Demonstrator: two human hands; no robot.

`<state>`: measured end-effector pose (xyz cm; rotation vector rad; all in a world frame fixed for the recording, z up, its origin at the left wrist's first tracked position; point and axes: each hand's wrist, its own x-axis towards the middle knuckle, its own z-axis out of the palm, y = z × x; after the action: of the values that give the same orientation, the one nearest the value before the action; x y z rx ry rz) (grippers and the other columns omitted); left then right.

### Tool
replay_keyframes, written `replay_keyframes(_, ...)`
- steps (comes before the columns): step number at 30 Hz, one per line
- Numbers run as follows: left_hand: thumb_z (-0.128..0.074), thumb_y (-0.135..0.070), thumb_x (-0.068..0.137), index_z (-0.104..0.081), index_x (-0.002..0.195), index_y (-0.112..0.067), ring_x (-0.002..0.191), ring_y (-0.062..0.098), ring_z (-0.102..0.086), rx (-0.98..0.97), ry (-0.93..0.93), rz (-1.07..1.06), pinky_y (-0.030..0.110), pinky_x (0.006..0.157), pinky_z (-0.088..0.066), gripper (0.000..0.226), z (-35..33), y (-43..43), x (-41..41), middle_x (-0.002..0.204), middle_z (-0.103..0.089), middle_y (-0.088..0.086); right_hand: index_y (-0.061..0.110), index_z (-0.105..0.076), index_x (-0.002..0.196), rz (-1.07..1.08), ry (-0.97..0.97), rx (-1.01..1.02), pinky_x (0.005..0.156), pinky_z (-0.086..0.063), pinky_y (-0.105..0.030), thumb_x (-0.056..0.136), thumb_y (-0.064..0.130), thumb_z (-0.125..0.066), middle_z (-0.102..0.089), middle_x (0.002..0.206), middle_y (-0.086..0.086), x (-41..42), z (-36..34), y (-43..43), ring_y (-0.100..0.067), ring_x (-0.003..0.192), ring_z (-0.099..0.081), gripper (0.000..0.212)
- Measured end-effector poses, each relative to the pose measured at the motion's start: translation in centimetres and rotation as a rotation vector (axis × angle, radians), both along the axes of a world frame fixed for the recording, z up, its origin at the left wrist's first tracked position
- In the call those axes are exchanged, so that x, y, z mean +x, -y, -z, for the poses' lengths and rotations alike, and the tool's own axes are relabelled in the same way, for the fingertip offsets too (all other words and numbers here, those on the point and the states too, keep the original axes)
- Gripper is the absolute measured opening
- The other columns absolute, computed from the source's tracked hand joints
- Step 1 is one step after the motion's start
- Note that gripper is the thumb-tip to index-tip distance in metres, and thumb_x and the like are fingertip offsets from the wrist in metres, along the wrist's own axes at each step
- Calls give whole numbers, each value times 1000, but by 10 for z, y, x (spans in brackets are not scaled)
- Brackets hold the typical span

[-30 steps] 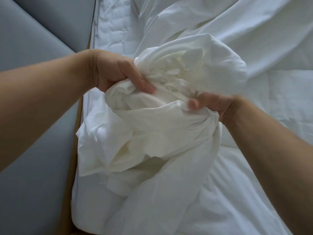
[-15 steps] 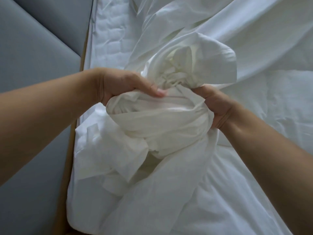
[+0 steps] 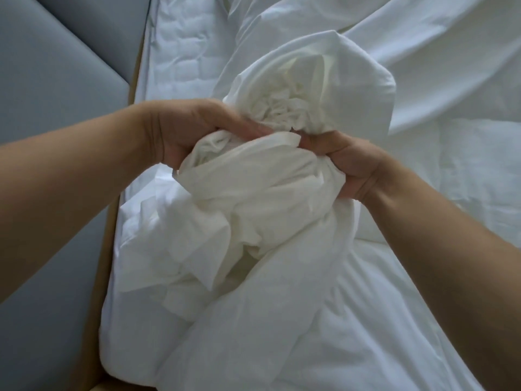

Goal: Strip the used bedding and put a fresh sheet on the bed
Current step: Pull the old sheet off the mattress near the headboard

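A bunched white sheet (image 3: 253, 198) is gathered in front of me above the bed. My left hand (image 3: 186, 134) grips the bundle from the left, its fingers curled over the top folds. On the right side my right hand (image 3: 349, 162) clutches the same bundle, fingers buried in the cloth. Above the hands a loose fold of the sheet opens like a hood (image 3: 338, 74). The rest of the sheet trails down toward me and away to the upper right over the bed.
The quilted white mattress (image 3: 183, 60) shows bare at the upper left. A grey padded headboard (image 3: 56, 80) runs along the left, with a thin wooden frame edge (image 3: 104, 255) beside the mattress. More white bedding (image 3: 465, 170) lies at the right.
Both hands have come closer together, squeezing the sheet into a tighter bundle. The left hand has dropped lower and the fingertips of both hands nearly meet.
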<state>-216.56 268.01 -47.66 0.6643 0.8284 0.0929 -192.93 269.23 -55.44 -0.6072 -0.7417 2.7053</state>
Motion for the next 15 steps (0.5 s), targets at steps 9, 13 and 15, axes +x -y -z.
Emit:
replay_keyframes(9,-75,-20,80,-79,101,-18,79,17,-74,129,-85,-41,31,67,-61,21,7,2,-17,92,-75,2,16,-80,102,-291,-99,157,74,-60,-29,64,19,-90,-78,98,-4,6,-6,0,-19,89,-75,39)
replay_keyframes(13,-87,-34,71,-80,107,-21,94,14,-74,165,-9,-88,28,77,-60,39,11,9,-12,103,-76,-2,16,-81,98,-102,42,71,76,-61,-40,50,22,-98,-76,103,-10,4,0,2,-26,94,-74,51)
replay_keyframes(15,-90,-34,68,-79,109,-20,97,16,-73,191,-9,-150,30,79,-59,45,12,8,-8,107,-75,0,13,-81,97,68,31,-46,78,-60,-43,61,14,-87,-75,106,-12,2,3,8,-28,97,-73,36)
